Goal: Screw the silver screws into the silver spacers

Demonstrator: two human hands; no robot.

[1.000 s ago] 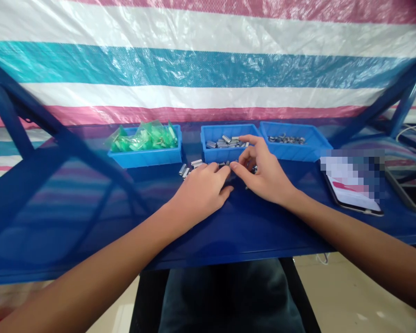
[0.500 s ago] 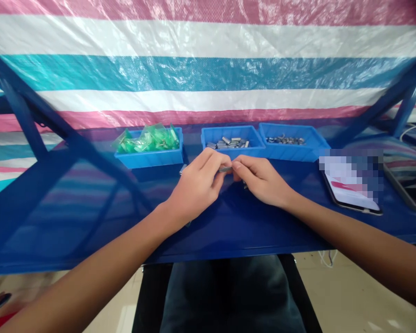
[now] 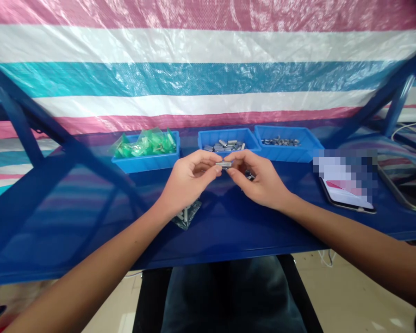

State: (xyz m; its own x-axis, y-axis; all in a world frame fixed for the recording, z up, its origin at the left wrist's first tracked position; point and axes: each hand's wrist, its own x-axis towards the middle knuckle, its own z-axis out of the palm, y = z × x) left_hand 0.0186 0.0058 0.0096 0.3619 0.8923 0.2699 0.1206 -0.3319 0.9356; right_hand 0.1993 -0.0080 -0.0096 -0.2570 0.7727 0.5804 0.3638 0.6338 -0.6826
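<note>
Above the blue table (image 3: 90,222), my left hand (image 3: 187,181) and my right hand (image 3: 259,182) meet, each pinching an end of a small silver metal piece (image 3: 224,163). Both hands are closed on it with fingertips. A small clear plastic bag (image 3: 186,216) holding a few metal pieces lies on the table under my left wrist. Just behind the hands stands a blue bin (image 3: 252,139) holding several silver metal pieces (image 3: 225,145). A few loose pieces (image 3: 250,175) lie partly hidden behind my right hand.
A blue bin (image 3: 148,162) at the left holds green plastic bags (image 3: 145,142). Another blue bin (image 3: 308,143) at the right holds darker metal parts. A phone (image 3: 346,194) lies at the right. Blue frame struts slant across both sides, and a striped tarp hangs behind.
My hands have risen from the table with the metal piece pinched between them. The clear bag under my left wrist has come into sight.
</note>
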